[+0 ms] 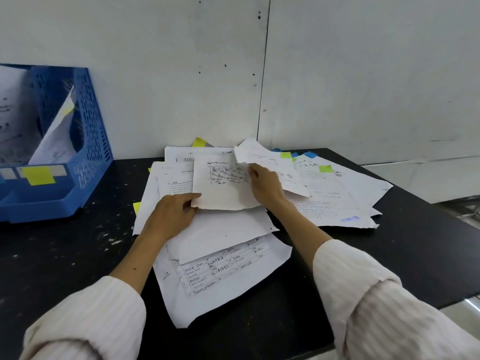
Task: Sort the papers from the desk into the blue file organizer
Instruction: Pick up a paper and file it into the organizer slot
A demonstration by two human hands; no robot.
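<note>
The big messy pile of white paper sheets (223, 229) lies in the middle of the black surface (65, 255), and the blue plastic file organizer (88, 141) stands well apart at the far left, with a few sheets already in it. I think the thin sheets could tear, because their edges look ragged and I am tugging two at once. The pile could also slide, and some sheets lie close to the right edge of the surface, so they might fall off. The little yellow and green sticky notes (326, 168) could come loose too. My left hand (172, 214) pinches the bottom corner of a white sheet with small drawings (220, 188), thumb on top. My right hand (265, 185) curls round the edge of another white sheet (270, 165) and lifts it up.
</note>
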